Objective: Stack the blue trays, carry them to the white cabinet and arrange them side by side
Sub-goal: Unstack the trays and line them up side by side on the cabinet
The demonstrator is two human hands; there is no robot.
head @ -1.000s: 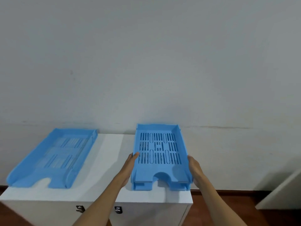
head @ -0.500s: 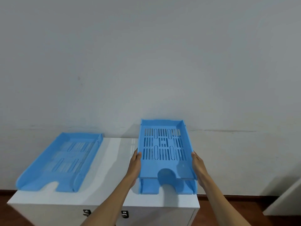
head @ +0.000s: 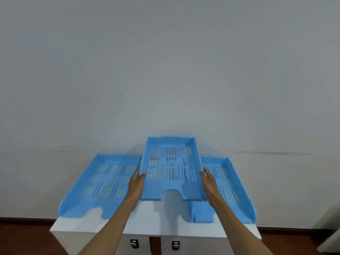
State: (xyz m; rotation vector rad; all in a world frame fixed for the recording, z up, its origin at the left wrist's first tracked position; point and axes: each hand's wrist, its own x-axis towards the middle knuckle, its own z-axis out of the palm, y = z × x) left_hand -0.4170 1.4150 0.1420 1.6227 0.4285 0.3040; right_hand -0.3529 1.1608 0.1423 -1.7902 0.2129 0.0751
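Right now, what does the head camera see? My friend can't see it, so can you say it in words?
Two bare hands, left hand and right hand, hold a slotted blue tray by its sides above a white cabinet. Two more blue trays rest on the cabinet, a left tray and a right tray, against a plain wall.

top tray (head: 171,168) lifted — lower tray (head: 228,183) uncovered

Both bare forearms are being extended forward and slightly inward, the left hand (head: 136,183) being closed with thumb on top over a held tray's left edge, the right hand (head: 208,183) being closed likewise over its right edge.
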